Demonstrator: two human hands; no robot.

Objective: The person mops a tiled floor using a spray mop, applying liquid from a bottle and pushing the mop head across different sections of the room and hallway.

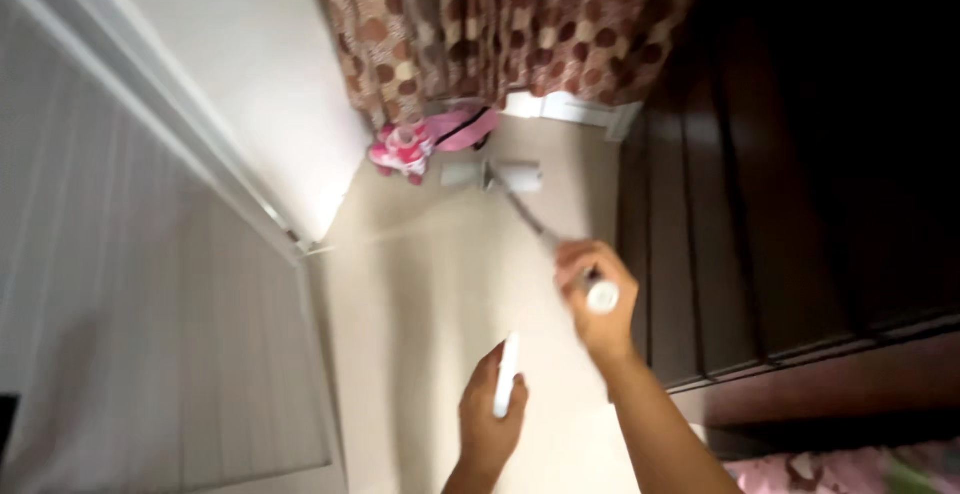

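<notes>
Soft, motion-blurred indoor view, bright pale floor (pixel 440 284), deep shadow at right.

Your right hand (pixel 597 299) is raised ahead of you, fingers curled tight in a fist-like grip, forearm running back toward the lower right. Your left hand (pixel 490 416) sits lower and nearer your body, just left of the right forearm, fingers wrapped closed, thumb upward.

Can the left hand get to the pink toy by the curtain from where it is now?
Probably not: the left hand already grips a white stick, and the pink toy lies far off across bare floor, nothing blocking.
</notes>
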